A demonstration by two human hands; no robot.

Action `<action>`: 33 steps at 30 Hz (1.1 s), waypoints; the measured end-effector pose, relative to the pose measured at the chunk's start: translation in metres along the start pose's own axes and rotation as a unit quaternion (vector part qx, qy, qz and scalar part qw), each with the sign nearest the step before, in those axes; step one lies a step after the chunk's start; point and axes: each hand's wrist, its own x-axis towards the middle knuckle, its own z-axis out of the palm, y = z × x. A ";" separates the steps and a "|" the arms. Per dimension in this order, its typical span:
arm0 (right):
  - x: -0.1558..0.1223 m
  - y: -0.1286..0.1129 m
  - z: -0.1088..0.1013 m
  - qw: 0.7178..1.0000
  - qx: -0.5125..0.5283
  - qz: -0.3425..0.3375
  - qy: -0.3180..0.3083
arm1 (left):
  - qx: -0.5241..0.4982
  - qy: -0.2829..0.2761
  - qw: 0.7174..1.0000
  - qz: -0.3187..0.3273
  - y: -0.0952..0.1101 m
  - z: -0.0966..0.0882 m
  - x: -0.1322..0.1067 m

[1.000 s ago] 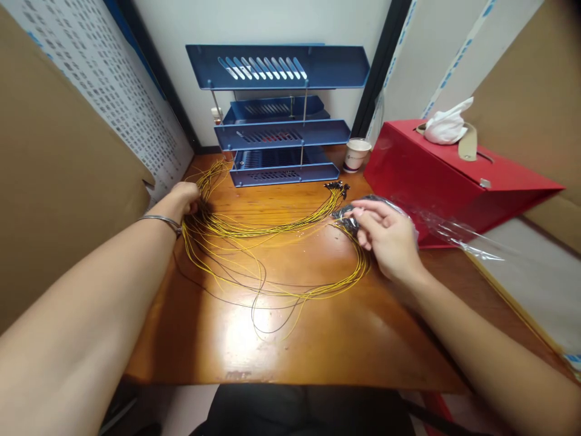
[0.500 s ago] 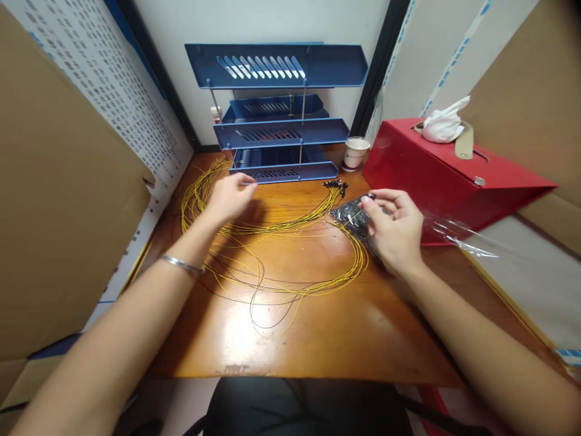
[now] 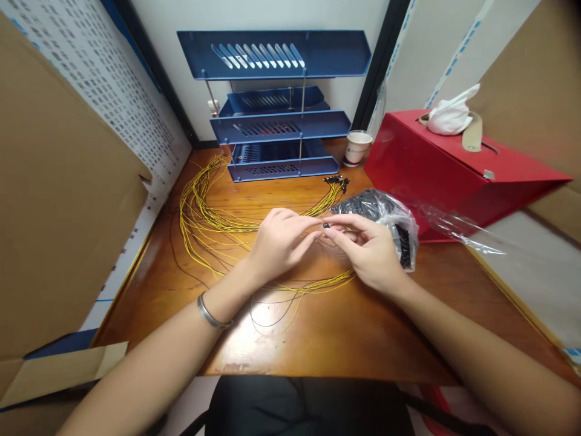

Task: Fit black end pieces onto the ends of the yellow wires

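Note:
My right hand (image 3: pixel 374 251) pinches a small black connector piece (image 3: pixel 325 226) between thumb and fingertips. Right against it, my left hand (image 3: pixel 281 242) has its thumb and fingers pressed together; what they hold, if anything, is too small to make out. Long yellow and dark wires (image 3: pixel 193 203) loop across the wooden table behind and under both hands. One bundle ends in a cluster of black tips (image 3: pixel 338 181). Just behind my right hand lies a clear plastic bag (image 3: pixel 388 209) full of small black parts.
A blue tiered file tray (image 3: pixel 281 130) stands at the back of the wooden table (image 3: pixel 290 339). To its right are a paper cup (image 3: pixel 357 148) and a red tissue box (image 3: pixel 436 175). Cardboard panels (image 3: pixel 59 181) rise at both sides.
My left hand has moved right, from above the coiled wires to meet my right hand. My right hand has come left and slightly down, off the bag, which now shows more fully.

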 end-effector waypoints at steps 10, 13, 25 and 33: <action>-0.005 0.001 0.004 0.999 0.019 0.021 -0.022 | 0.015 0.035 0.998 0.050 0.001 -0.001 -0.005; -0.005 0.001 0.004 0.999 0.022 0.027 -0.015 | 0.023 0.032 0.998 0.054 0.001 -0.001 -0.005; -0.007 -0.005 0.007 0.998 0.057 0.011 -0.013 | 0.055 0.039 0.995 0.076 0.004 -0.003 -0.006; -0.007 -0.010 0.008 0.999 0.034 -0.004 0.004 | 0.044 0.033 0.996 0.073 0.003 -0.002 -0.006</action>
